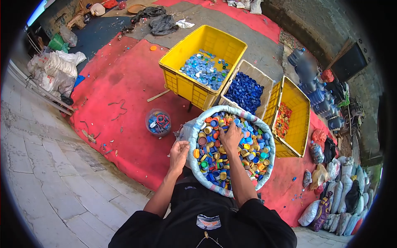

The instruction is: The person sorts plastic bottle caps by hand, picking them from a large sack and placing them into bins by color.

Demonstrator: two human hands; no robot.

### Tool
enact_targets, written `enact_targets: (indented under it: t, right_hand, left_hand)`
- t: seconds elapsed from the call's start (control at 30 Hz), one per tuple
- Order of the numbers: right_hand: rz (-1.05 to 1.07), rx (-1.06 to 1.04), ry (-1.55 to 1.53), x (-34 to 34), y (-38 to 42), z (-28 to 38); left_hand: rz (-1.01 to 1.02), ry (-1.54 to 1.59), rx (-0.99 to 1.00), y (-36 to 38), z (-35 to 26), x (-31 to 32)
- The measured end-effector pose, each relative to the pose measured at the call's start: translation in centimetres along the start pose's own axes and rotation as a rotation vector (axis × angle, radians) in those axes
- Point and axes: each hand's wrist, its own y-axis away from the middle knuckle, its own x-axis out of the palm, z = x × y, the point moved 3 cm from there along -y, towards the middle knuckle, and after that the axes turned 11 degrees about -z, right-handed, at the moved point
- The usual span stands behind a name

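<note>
A wide sack (192,165) with a rolled pale blue rim stands before my body, full of bottle caps (215,155) in many colours. My right hand (231,136) reaches into the caps near the middle, its fingers bent among them; what they hold, if anything, is hidden. Just outside the sack's left rim, my left hand (179,153) is closed, thumb and fingers together. Beyond the sack are a yellow crate (182,84) of light blue caps, a white crate (266,82) of dark blue caps and a tilted yellow crate (300,111) of orange and red caps.
A clear bucket (158,122) of small items stands on the red mat (120,82), left of the sack. Filled bags (347,190) are piled at the right, near large water bottles (316,97). More sacks (56,68) lie at the left. A stick (158,96) lies beside the yellow crate.
</note>
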Motion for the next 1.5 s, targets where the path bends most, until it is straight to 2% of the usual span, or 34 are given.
enact_targets:
  t: [0.13, 0.23, 0.33, 0.4, 0.47, 0.5, 0.6, 0.63, 0.8, 0.93, 1.07, 1.1, 1.2, 1.3, 1.33, 1.4, 1.47, 1.5]
  right_hand:
    - [-0.071, 0.04, -0.15, -0.9, 0.2, 0.1]
    - [-0.07, 0.126, -0.322, -3.2, 0.6, -0.2]
    - [0.082, 0.464, -0.676, -5.8, 2.1, -0.9]
    - [0.131, 0.685, -1.262, -5.2, 3.9, -2.7]
    - [0.174, 0.925, -1.614, -6.5, 5.8, -3.8]
    - [0.198, 0.984, -1.678, -6.8, 6.7, -4.5]
    - [0.214, 1.137, -1.737, -7.3, 9.6, -6.2]
    - [0.231, 1.126, -1.75, -7.8, 10.3, -6.4]
    - [0.212, 1.147, -1.884, -9.6, 13.8, -6.5]
    - [0.189, 1.205, -2.007, -10.3, 15.1, -6.1]
    - [0.161, 1.272, -1.928, -10.3, 15.6, -6.5]
    - [0.176, 1.288, -1.924, -10.5, 15.6, -6.6]
    - [0.198, 1.278, -1.815, -10.8, 14.9, -6.6]
    - [0.254, 1.071, -1.423, -9.6, 13.4, -6.6]
    - [0.247, 0.965, -1.226, -8.8, 12.6, -6.8]
    - [0.134, 0.472, -0.847, -7.1, 10.2, -6.2]
    - [0.154, 0.282, -0.621, -7.8, 6.5, -3.6]
    - [0.127, 0.168, -0.621, -7.1, 5.0, -2.8]
  left_hand:
    - [0.017, -0.054, 0.006, -1.0, -0.1, 0.4]
    - [0.033, -0.18, 0.159, -2.1, 0.1, 1.2]
    - [0.069, -0.312, 0.291, -2.9, -0.8, 2.6]
    - [0.102, -0.38, 0.366, -3.4, -1.5, 4.0]
    - [0.148, -0.457, 0.455, -4.0, -2.1, 5.3]
    - [0.17, -0.529, 0.562, -4.3, -2.5, 6.0]
    - [0.218, -0.728, 0.809, -4.9, -3.1, 8.1]
    - [0.236, -0.762, 0.87, -5.3, -2.9, 8.8]
    - [0.317, -0.976, 1.043, -6.2, -3.0, 12.1]
    - [0.395, -1.132, 1.058, -6.8, -2.4, 13.8]
    - [0.427, -1.073, 1.019, -7.6, -1.2, 14.4]
    - [0.386, -1.02, 1.071, -7.3, -1.2, 14.4]
    - [0.354, -0.826, 1.021, -7.3, -1.5, 14.2]
    - [0.39, -0.454, 0.233, -5.5, -4.2, 12.9]
    - [0.421, -0.122, 0.066, -5.5, -3.7, 12.1]
    - [0.429, 0.472, -0.265, -4.6, -3.3, 10.0]
    - [0.425, 0.73, -0.502, -3.1, -3.1, 8.0]
    - [0.401, 0.749, -0.514, -2.6, -2.7, 6.9]
